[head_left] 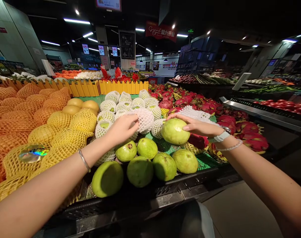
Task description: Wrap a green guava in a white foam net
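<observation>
Pinching the soft, featherlight white foam mesh sleeve (144,119) in the closed left hand (123,129) and gripping from above in the right hand (197,126) the round pale-green guava (174,131), just over the green-matted display shelf (205,162): likely firm, weighty, smooth, bruisable, best cradled around the middle.

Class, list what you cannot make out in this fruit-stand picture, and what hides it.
- Head view: fingertips of the left hand, tucked behind the white foam net it grips.
- Underside of the green fruit under the right hand: hidden by the fruit itself.
- Hanging price signs: too small to read.
- Dark object at the bottom edge: cut off.
</observation>
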Demonstrator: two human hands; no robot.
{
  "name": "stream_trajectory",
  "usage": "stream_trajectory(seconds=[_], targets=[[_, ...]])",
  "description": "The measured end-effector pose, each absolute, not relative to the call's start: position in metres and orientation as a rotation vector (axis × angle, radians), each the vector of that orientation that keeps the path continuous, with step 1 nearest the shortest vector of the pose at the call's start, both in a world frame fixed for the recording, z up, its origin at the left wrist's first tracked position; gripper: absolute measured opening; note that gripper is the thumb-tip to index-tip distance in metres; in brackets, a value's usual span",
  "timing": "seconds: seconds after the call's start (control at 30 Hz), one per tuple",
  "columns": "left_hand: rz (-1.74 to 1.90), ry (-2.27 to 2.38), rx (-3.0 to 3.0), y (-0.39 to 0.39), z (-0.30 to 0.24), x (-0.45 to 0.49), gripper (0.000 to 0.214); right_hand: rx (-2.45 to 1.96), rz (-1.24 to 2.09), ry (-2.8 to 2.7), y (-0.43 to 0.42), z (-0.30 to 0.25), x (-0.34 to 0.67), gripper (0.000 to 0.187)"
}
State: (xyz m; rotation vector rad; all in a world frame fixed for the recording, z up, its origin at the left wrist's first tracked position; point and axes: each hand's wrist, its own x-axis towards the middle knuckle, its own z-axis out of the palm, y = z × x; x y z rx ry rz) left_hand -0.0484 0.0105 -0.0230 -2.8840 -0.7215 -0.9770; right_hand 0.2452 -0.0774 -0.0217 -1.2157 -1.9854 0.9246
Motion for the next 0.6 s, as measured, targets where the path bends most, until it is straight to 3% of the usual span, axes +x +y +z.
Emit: stream_trajectory(seconds=[0.37,0.47,0.6], targets=[[-2.033,-0.764,-2.672,0.002,-0.021,-0.053,0.018,-0.527,1.439,-0.86,-0.012,0.007,0.201,0.048],[-2.132,-0.775,-2.661,0.009,-0.021,-0.053,0.019,-0.559,1.555,-0.753,-0.003,0.003,0.206,0.051],[-2.083,-0.617,-2.781,0.017,-0.019,-0.053,0.02,-0.594,1.467,-0.905,-0.008,-0.009,0.216,0.044]])
